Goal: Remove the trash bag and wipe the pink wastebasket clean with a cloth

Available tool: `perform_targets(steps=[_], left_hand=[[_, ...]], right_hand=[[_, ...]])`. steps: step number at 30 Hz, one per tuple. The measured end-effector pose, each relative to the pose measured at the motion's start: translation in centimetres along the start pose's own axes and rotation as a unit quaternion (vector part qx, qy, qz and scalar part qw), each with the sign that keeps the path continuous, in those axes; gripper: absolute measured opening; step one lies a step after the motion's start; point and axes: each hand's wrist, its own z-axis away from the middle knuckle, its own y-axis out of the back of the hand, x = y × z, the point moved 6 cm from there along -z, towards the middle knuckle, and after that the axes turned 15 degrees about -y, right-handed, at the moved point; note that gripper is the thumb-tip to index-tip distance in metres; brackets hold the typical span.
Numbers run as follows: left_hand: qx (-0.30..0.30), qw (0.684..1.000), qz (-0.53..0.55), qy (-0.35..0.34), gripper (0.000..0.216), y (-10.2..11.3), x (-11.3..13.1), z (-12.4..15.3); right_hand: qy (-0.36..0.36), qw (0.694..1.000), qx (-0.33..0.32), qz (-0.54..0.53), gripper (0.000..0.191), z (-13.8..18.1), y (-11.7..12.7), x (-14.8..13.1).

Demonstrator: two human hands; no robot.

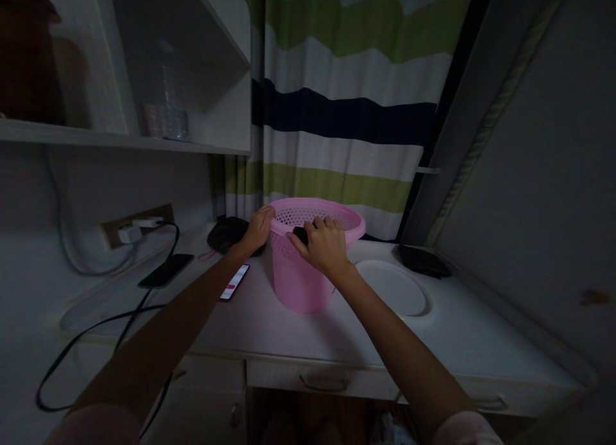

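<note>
Tall pink plastic basket [301, 278] – round, tapering to a narrower base, walls solid below w/ a band of punched holes under a thick smooth rim – stands upright on the pale, smooth-topped desk [289, 339]. L hand [261, 225] is clamped on the basket's rim, left side. R hand [328, 243], apart from the L, is closed round a small dark object [301, 234] at the basket's front rim; can't tell if it touches the rim, & most of the obj. is hidden by fingers.

Left of basket: slim rectangular phone w/ lit screen [235, 282], lying flat; farther left, a dark glossy phone [166, 271] beside a thin black cable. Behind-left: soft-looking black lump [230, 233], details too dim. Right of basket: flat round white disc [392, 287] w/ raised edge, then a flat black item [423, 261], material unclear. Behind basket: pleated fabric curtain [346, 156], wavy green, white & navy bands.
</note>
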Motion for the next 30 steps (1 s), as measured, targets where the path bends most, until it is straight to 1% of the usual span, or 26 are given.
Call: perform_targets(steps=[2, 4, 6, 8, 11, 13, 18, 20, 23, 25, 26, 30], left_hand=[[-0.005, 1.000, -0.013, -0.018, 0.032, 0.0, 0.0, 0.0], [-0.011, 0.999, -0.019, -0.039, 0.032, 0.0, 0.0, 0.0], [-0.016, 0.999, -0.019, -0.049, 0.031, -0.1, -0.2, 0.0], [-0.024, 0.998, -0.022, -0.050, 0.031, -0.3, -0.5, 0.0], [-0.030, 0.998, -0.029, -0.049, 0.030, -0.4, -0.7, -0.1], [-0.029, 0.998, -0.028, -0.045, 0.029, -0.4, -0.6, -0.1], [-0.030, 0.999, -0.015, -0.026, 0.031, -0.3, 0.0, -0.1], [-0.031, 0.999, -0.014, -0.016, 0.031, -0.3, 0.2, -0.1], [-0.027, 0.999, -0.019, -0.010, 0.031, -0.3, 0.5, -0.1], [-0.024, 0.999, -0.026, -0.012, 0.031, -0.3, 0.7, -0.2], [-0.024, 0.999, -0.030, -0.013, 0.030, -0.4, 0.7, -0.2], [-0.018, 0.999, -0.037, -0.014, 0.029, -0.4, 0.6, -0.2]], right_hand=[[-0.001, 1.000, -0.014, 0.002, 0.050, -0.6, -0.5, -1.7], [-0.006, 0.999, -0.033, -0.002, 0.044, -1.2, -1.1, -3.1], [-0.011, 0.999, -0.044, -0.013, 0.038, -1.7, -1.5, -4.0], [-0.007, 0.999, -0.037, -0.029, 0.035, -1.9, -1.5, -4.4], [0.012, 0.998, -0.009, -0.056, 0.035, -1.5, -0.9, -3.8], [0.040, 0.996, -0.004, -0.074, 0.034, -1.1, -0.5, -3.1], [0.131, 0.981, -0.031, -0.141, 0.031, -0.4, -0.1, -0.6], [0.141, 0.973, -0.045, -0.177, 0.030, -0.4, -0.2, 0.6], [0.119, 0.968, -0.042, -0.216, 0.036, -0.5, -0.3, 1.9], [0.108, 0.969, -0.031, -0.219, 0.043, -0.5, -0.2, 2.1], [0.110, 0.971, -0.031, -0.209, 0.044, -0.5, -0.2, 1.8], [0.118, 0.984, -0.054, -0.123, 0.037, -0.6, -0.5, -0.2]])
